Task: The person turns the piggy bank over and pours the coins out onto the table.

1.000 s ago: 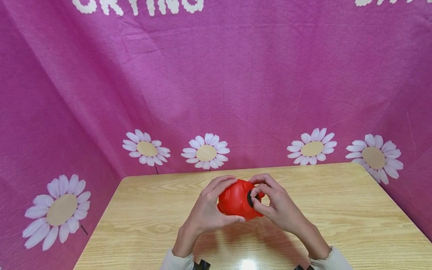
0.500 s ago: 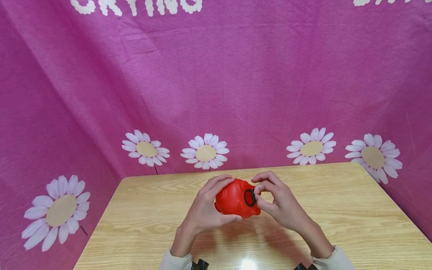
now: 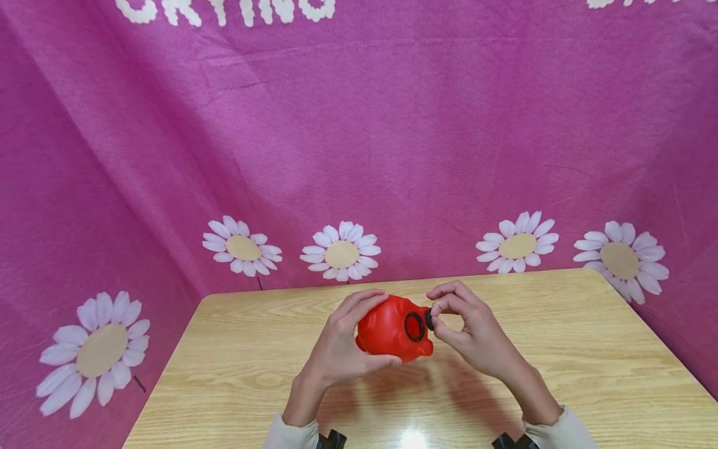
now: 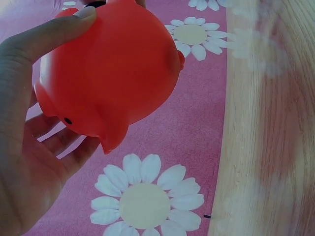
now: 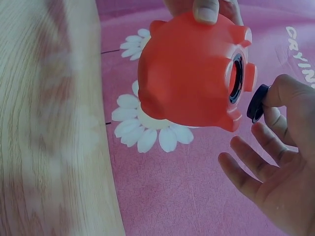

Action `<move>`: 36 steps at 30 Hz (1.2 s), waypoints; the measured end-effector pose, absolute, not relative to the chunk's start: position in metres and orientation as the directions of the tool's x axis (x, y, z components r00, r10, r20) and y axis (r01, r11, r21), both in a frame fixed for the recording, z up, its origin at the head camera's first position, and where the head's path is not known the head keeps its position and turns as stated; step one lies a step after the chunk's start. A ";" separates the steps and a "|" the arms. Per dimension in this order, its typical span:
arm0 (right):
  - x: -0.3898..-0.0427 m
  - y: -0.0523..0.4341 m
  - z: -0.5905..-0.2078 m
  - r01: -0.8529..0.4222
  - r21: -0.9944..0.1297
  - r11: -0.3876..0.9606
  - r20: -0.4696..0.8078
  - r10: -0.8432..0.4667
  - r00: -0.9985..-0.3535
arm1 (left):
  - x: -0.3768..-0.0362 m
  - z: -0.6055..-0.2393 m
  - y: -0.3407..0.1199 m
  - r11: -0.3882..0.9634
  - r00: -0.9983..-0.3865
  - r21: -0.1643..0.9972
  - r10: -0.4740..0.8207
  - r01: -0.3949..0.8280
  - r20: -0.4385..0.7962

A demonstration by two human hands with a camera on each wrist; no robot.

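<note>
A red piggy bank is held on its side above the table, its belly turned to the right. My left hand grips it, thumb on the near side and fingers round the far side. In the left wrist view the piggy bank shows an eye, an ear and its snout. A black-rimmed round hole stands uncovered between its stubby feet. My right hand pinches a black plug between thumb and index finger, just right of the hole and apart from it. The other right fingers are spread.
A light wooden table lies below both hands. Behind it and along the sides hangs a pink-purple cloth printed with white daisies and lettering. Black wrist-worn devices show at the lower edge.
The black plug has come out of the hole in the piggy bank and moved right with my right hand. The piggy bank and left hand shifted slightly left.
</note>
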State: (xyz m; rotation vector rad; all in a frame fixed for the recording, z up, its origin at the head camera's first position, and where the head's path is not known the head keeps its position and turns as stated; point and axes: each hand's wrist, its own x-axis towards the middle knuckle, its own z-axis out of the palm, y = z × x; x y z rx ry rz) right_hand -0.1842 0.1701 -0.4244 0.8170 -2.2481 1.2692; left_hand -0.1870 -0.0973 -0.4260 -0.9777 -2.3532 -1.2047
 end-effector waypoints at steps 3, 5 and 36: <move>-0.184 0.171 -0.424 -0.667 -0.624 0.407 0.611 -0.278 -0.741 | -0.187 -0.425 -0.098 0.403 -0.717 0.594 0.427 0.696 0.551; -0.185 0.172 -0.424 -0.660 -0.628 0.413 0.603 -0.278 -0.748 | -0.186 -0.424 -0.099 0.401 -0.720 0.599 0.425 0.693 0.549; -0.183 0.246 -0.475 -0.523 -0.734 0.433 0.482 -0.210 -0.851 | -0.188 -0.424 -0.101 0.380 -0.703 0.592 0.416 0.711 0.577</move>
